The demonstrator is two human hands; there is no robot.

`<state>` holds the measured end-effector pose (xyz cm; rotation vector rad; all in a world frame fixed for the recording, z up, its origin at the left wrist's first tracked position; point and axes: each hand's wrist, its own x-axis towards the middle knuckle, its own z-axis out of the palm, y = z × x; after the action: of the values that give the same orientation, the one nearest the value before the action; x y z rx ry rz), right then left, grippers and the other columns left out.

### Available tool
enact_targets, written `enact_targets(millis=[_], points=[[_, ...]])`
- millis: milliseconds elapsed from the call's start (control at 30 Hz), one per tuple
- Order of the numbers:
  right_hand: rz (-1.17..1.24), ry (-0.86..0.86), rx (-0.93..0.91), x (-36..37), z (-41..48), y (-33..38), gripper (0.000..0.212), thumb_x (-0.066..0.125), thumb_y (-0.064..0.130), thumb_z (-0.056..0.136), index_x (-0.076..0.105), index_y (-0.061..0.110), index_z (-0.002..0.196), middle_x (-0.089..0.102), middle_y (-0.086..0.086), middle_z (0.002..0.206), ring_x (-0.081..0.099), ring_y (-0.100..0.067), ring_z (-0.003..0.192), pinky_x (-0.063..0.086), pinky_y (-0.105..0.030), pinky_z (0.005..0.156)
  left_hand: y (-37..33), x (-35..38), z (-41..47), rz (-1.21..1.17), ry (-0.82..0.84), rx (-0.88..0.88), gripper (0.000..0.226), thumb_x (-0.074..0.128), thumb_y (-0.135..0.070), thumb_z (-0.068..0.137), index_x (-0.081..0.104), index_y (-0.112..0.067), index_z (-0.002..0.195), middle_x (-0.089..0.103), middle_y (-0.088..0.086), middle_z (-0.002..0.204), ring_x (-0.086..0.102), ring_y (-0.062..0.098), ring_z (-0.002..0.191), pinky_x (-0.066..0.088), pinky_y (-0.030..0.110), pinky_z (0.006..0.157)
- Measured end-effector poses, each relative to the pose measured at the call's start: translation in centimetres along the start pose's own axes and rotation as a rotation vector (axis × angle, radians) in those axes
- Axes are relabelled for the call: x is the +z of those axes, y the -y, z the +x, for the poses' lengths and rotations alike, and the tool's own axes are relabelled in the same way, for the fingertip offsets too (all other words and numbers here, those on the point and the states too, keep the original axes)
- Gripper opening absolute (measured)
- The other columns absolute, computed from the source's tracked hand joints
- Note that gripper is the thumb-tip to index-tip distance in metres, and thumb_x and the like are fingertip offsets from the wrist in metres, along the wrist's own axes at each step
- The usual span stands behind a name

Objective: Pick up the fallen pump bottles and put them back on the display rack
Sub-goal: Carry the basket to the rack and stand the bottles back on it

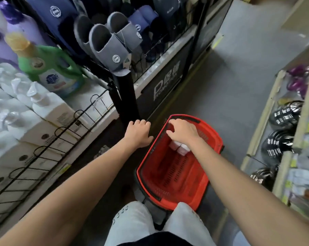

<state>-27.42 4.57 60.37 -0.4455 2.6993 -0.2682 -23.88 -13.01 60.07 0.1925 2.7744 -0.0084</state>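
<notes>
A red shopping basket point(145, 167) stands on the floor in front of my knees. At its far end lie white pump bottles point(179, 148), partly hidden under my wrist. My right hand point(183, 132) hovers just above them inside the basket with its fingers spread and nothing in it. My left hand point(138, 133) hangs beside the basket's left rim, fingers curled, nothing visible in it. To the left is the display rack point(65, 132), where rows of white pump bottles point(43, 110) stand upright behind a black wire front rail.
A green detergent jug point(50, 68) and purple bottles sit further back on the rack. Grey slippers point(105, 43) hang on a black wire stand with a post point(125, 96) right beyond my left hand. On the right, shelves point(281, 128) hold dark packets. A grey floor aisle point(230, 82) runs ahead.
</notes>
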Motion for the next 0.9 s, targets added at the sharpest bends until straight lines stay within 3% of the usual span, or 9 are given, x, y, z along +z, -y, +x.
enact_targets(millis=[133,233,500,733,900], points=[[0.064,0.032,0.195,3.0,-1.4,-7.4,0.034,0.049,0.032,0.089,0.058,0.015,0.117,0.062,-0.011,0.118,0.058,-0.033,0.113,0.046,-0.038,0.083,-6.1,3.2,3.3,-0.031,0.118,0.061,0.055,0.052,-0.045,0.090,0.047,-0.011,0.133,0.053,0.010,0.131,0.049,0.030,0.124,0.039,0.041,0.098],[0.097,0.059,0.277,6.1,-1.8,-12.2,0.035,0.049,0.029,0.089,0.058,0.013,0.119,0.062,-0.013,0.121,0.058,-0.034,0.112,0.047,-0.039,0.086,-9.9,6.0,6.0,-0.011,0.196,0.096,0.057,0.053,-0.045,0.089,0.044,-0.012,0.136,0.051,0.010,0.134,0.047,0.031,0.126,0.038,0.042,0.100],[0.118,0.164,0.327,14.8,1.0,-19.8,0.039,0.052,0.032,0.087,0.055,0.011,0.120,0.062,-0.015,0.115,0.058,-0.034,0.110,0.046,-0.039,0.086,-17.0,13.8,14.0,0.077,0.314,0.162,0.054,0.053,-0.041,0.089,0.045,-0.011,0.134,0.050,0.009,0.134,0.044,0.031,0.127,0.032,0.044,0.105],[0.200,0.195,0.507,25.0,7.2,-23.3,0.039,0.052,0.035,0.089,0.053,0.013,0.121,0.059,-0.010,0.121,0.055,-0.031,0.116,0.045,-0.037,0.087,-16.6,24.9,22.6,-0.100,0.328,0.092,0.054,0.054,-0.042,0.088,0.045,-0.011,0.132,0.052,0.009,0.130,0.048,0.031,0.124,0.037,0.042,0.100],[0.330,0.118,0.708,34.5,13.3,-25.5,0.056,0.055,0.038,0.088,0.043,0.014,0.136,0.053,-0.011,0.131,0.050,-0.030,0.123,0.043,-0.039,0.094,-14.1,34.8,29.8,-0.259,0.321,0.019,0.073,0.061,-0.046,0.087,0.030,-0.010,0.143,0.044,0.011,0.139,0.045,0.032,0.127,0.041,0.043,0.097]])
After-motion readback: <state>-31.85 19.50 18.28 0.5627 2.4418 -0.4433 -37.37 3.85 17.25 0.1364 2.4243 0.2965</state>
